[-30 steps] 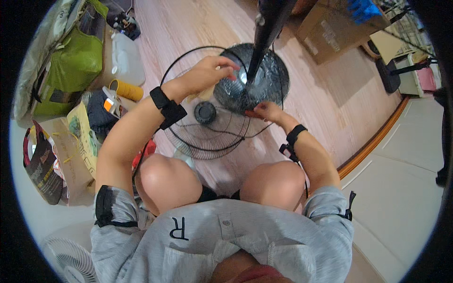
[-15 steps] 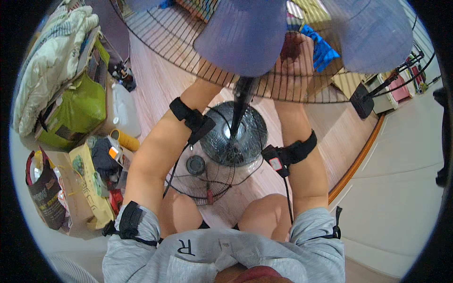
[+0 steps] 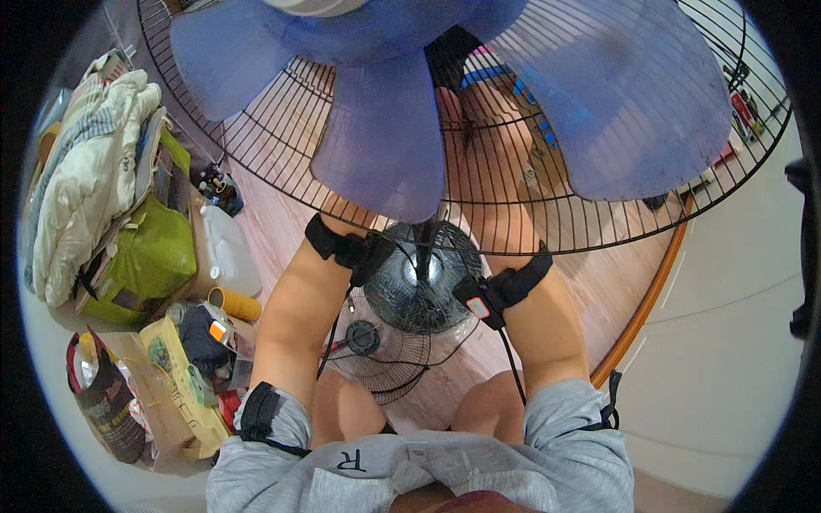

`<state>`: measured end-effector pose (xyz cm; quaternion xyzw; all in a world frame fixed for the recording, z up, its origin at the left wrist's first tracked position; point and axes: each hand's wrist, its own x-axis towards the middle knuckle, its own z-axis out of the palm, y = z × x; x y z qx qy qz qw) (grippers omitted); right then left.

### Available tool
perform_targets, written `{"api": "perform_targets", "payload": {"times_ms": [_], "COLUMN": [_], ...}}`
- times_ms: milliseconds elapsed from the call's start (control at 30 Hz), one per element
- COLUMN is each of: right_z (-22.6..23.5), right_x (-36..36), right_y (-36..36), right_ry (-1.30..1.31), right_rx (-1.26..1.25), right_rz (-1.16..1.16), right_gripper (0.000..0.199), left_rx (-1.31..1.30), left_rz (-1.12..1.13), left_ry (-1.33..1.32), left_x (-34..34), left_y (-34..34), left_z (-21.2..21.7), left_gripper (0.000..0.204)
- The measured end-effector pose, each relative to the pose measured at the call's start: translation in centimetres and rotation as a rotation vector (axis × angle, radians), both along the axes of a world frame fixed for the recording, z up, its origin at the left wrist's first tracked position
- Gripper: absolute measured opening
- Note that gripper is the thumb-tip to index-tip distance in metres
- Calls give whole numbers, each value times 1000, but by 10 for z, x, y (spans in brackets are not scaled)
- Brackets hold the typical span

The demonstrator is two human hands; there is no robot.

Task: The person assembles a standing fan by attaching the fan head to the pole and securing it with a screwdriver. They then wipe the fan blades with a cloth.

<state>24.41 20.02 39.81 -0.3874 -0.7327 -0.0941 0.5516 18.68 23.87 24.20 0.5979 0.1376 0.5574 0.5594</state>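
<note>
Wooden floor, cluttered along the person's left. Fan head with blue blades [image 3: 385, 145] and rear wire guard [image 3: 513, 214] is raised near the camera. Right hand [image 3: 475, 120] shows through the wires, reaching behind the guard; grip cannot be told. Left hand is hidden by a blade. Below: round fan base [image 3: 419, 282], loose front grille [image 3: 385, 359]. White jug [image 3: 229, 248] and green bag [image 3: 154, 256] lie at left.

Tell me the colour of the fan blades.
The fan blades are translucent blue-violet, set behind a black wire grille; the head view shows them best.

Pale wooden floor [image 3: 274, 222] meets white tiles [image 3: 727, 342]; bags [image 3: 145, 256] clutter the left.
</note>
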Motion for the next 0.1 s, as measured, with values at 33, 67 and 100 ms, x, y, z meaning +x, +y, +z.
{"api": "perform_targets", "payload": {"times_ms": [33,67,100], "right_z": [13,22,30], "right_x": [-2,-5,-8], "right_y": [11,18,23], "right_ry": [55,109,162], "right_rx": [-40,-80,-119], "right_rz": [79,162,247], "right_gripper": [68,69,71], "left_rx": [-16,-31,-46], "left_rz": [-22,-41,-56], "left_ry": [-16,-34,-53], "left_x": [-6,-2,-6], "left_y": [-6,1,3], "left_z": [-4,0,1], "left_gripper": [44,44,45]}}
